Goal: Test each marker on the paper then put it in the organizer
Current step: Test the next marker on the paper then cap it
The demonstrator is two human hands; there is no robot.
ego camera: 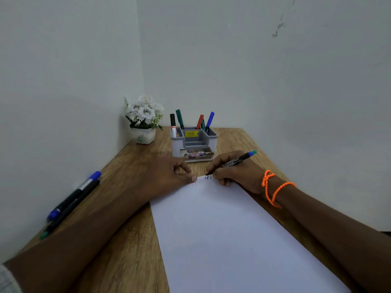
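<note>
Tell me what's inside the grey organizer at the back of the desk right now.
The organizer holds five capped markers standing upright: black and green on the left, red and blue on the right, another green one between them. Their lower ends are hidden by the walls.

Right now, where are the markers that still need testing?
In the head view, two markers lie side by side along the table's left edge by the wall, left of the left hand and paper.
</note>
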